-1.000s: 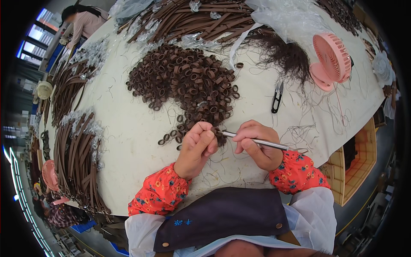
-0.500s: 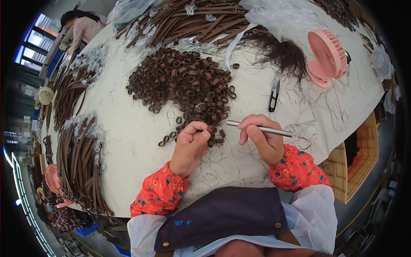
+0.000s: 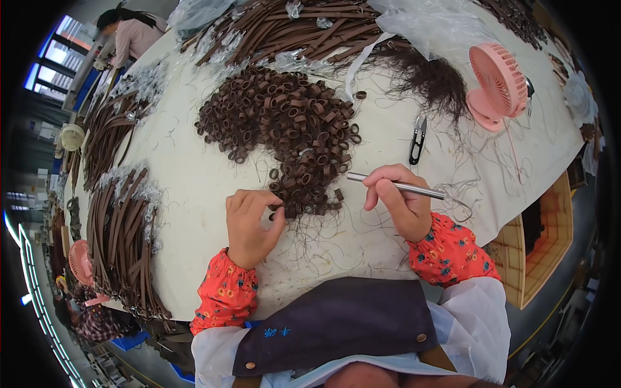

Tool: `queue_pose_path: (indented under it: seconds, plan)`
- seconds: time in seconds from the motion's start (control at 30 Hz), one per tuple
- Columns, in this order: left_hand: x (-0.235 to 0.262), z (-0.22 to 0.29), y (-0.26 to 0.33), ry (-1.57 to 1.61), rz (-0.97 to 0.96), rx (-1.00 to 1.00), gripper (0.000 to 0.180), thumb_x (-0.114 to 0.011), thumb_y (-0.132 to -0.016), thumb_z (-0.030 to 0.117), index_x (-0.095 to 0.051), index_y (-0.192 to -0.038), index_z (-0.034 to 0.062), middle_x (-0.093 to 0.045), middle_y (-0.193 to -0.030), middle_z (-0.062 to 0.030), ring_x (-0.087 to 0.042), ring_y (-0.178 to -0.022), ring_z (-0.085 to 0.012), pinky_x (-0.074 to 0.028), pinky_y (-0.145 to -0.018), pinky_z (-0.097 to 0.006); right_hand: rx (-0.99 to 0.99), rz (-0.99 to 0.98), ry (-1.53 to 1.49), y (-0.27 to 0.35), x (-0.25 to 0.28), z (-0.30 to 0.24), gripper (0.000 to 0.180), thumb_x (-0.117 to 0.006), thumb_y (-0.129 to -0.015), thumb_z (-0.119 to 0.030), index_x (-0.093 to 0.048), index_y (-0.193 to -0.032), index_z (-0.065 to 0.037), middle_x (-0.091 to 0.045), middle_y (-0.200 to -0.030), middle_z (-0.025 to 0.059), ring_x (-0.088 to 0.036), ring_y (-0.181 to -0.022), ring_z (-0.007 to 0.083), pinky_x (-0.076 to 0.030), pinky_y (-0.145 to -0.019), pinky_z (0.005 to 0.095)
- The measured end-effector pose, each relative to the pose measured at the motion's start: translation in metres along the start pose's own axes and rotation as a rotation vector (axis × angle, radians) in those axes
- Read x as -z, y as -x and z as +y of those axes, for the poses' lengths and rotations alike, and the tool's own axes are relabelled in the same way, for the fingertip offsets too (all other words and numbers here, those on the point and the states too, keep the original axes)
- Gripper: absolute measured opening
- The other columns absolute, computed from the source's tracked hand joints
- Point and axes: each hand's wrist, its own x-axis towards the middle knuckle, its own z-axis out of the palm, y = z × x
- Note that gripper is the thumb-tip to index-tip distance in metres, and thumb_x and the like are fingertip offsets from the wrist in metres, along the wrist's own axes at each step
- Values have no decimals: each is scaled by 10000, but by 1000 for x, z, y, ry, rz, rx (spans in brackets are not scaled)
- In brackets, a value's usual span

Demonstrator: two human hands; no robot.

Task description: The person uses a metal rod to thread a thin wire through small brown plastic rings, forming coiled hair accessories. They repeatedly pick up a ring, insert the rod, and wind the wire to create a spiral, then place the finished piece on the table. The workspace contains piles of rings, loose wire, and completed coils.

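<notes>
My left hand [image 3: 249, 223] is at the near left edge of a pile of small brown strap loops [image 3: 278, 116]. Its thumb and forefinger are pinched around one small brown loop [image 3: 274, 209], partly covered by the fingertips. My right hand [image 3: 402, 200] is raised to the right of the pile. It grips a slim silver pen-shaped tool [image 3: 417, 189] between thumb and fingers. The tool's bare end points left toward the loops, and a thin curved cord or wire trails from its other end. Loose dark threads [image 3: 317, 242] lie between my hands.
Black thread snips [image 3: 418, 140] lie beyond my right hand, near a pink fan [image 3: 497, 84] and a dark heap of threads [image 3: 435, 81]. Bundles of brown straps [image 3: 119, 239] cover the left side and far end [image 3: 304, 29]. Another person [image 3: 132, 32] works at far left.
My left hand has moved left and slightly toward me, away from the middle of the pile's near edge. My right hand keeps hold of the silver tool, nearly unmoved.
</notes>
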Motion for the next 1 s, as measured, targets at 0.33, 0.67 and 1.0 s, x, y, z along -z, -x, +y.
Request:
queue_pose_path:
  seconds: [0.33, 0.67, 1.0]
  plan:
    - [-28, 36, -17, 72, -136, -126, 223, -753, -720, 155, -682, -932, 144, -540, -880, -25, -473, -838, -231, -355, -756, -354, -26, 8, 8, 1, 1, 3, 193, -487, -982, -149, -584, -1038, 8, -612, -728, 58, -587, -663, 95, -448, -618, 240]
    - [-44, 33, -16, 881, -160, 150, 182, -725, -783, 36, -646, -944, 69, -610, -1057, -63, -541, -725, -141, -467, -698, -293, 87, -63, 270, -3, -5, 7, 167, -613, -890, -66, -599, -1054, -41, -653, -803, 86, -622, -676, 159, -490, -651, 274]
    - [-46, 38, -13, 1587, -359, 563, 148, -582, -901, -24, -510, -1028, -5, -633, -1070, -144, -661, -779, -159, -538, -688, -269, 222, -142, 416, -8, -12, 9, 337, -721, -749, -12, -597, -1049, -101, -636, -874, 54, -616, -775, 230, -491, -679, 333]
